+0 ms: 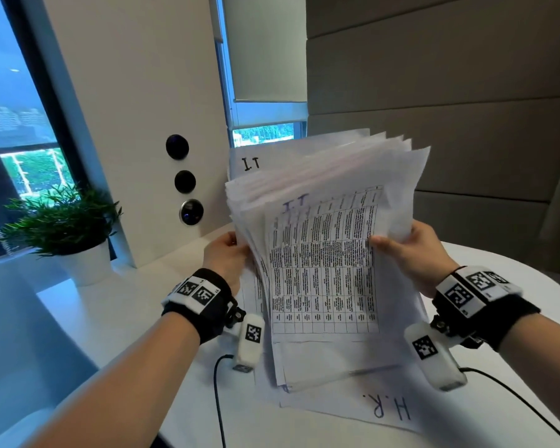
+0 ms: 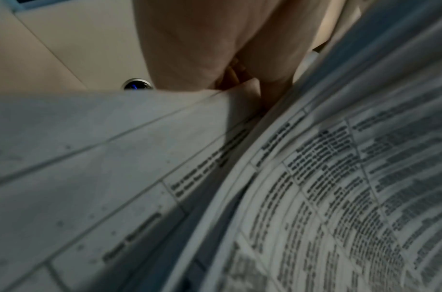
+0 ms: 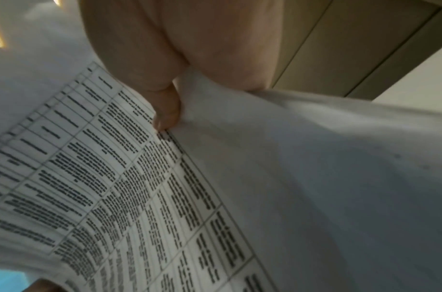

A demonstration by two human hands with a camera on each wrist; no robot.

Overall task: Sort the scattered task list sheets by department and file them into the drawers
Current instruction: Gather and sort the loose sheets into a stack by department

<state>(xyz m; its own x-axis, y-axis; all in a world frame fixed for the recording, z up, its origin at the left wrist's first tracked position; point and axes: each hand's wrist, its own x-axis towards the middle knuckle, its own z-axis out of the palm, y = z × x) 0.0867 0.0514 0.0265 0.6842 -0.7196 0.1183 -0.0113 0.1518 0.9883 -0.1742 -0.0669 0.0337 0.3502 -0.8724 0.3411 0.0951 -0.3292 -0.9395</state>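
A thick, fanned stack of task list sheets (image 1: 324, 253) stands nearly upright above the white table (image 1: 143, 305), printed tables facing me, the front one marked "I.T". My left hand (image 1: 227, 253) grips its left edge and my right hand (image 1: 404, 247) grips its right edge, thumb on the front sheet. In the left wrist view my left hand (image 2: 242, 79) holds the sheets (image 2: 339, 177). The right wrist view shows my right hand (image 3: 169, 110) pinching the sheets (image 3: 139, 187). A sheet marked "H.R." (image 1: 385, 405) lies flat on the table under the stack's lower edge.
A potted green plant (image 1: 65, 221) stands at the table's left by the window. A white panel (image 1: 136, 124) with three round sockets rises behind the table. Padded wall panels (image 1: 450, 108) lie to the right. Black cables (image 1: 220, 399) trail from both wrist cameras across the table.
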